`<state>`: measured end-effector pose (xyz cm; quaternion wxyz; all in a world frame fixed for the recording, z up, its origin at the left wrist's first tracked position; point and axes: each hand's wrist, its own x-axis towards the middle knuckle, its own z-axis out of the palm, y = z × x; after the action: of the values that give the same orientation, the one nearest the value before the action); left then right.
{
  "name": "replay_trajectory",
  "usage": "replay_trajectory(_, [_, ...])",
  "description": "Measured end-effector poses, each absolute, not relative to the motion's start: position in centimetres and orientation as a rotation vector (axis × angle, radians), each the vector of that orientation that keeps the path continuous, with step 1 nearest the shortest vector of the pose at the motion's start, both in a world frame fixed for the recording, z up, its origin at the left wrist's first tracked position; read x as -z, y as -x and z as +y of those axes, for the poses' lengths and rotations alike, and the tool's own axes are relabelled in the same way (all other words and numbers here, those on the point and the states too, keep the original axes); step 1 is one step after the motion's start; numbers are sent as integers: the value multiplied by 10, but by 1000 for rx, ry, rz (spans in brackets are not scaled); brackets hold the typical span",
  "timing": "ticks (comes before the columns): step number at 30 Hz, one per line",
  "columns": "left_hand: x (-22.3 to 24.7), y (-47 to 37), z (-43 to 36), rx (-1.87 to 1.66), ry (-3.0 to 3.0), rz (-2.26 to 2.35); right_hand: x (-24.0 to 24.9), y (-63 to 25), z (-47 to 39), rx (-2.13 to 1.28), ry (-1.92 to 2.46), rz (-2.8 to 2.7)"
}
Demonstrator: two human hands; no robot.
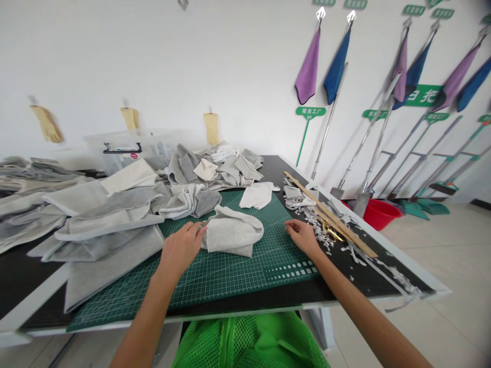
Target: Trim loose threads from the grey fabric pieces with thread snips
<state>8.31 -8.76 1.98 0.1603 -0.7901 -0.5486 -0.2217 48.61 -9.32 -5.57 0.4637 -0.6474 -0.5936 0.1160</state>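
My left hand is closed at the left edge of a light grey cloth piece, which lies loosely folded on the green cutting mat. A small dark bit shows at its fingertips, too small to name. Over the mat's right edge, my right hand has thumb and fingers pinched together, apart from the cloth. Whether anything is between them is hidden. Just beyond the grey cloth, a white cloth piece rests flat on the mat.
Stacked grey cloths cover the left, with a heap behind. At right lie a wooden strip, gold-handled scissors and fabric scraps. A clear plastic bin stands by the wall. A red bucket is on the floor.
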Motion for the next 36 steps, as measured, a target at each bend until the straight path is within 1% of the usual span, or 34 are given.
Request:
replay_trajectory(10, [2,-75,-105,708,2300,-1496,55,-487,-94,-271,1587,-1479])
replay_trajectory(18, [8,-76,-102,690,2421,-1394,50,-485,-97,-252,1589,-1474])
replay_trajectory(36, [9,-99,-112,627,2519,-1402,55,-488,-94,-271,1591,-1463])
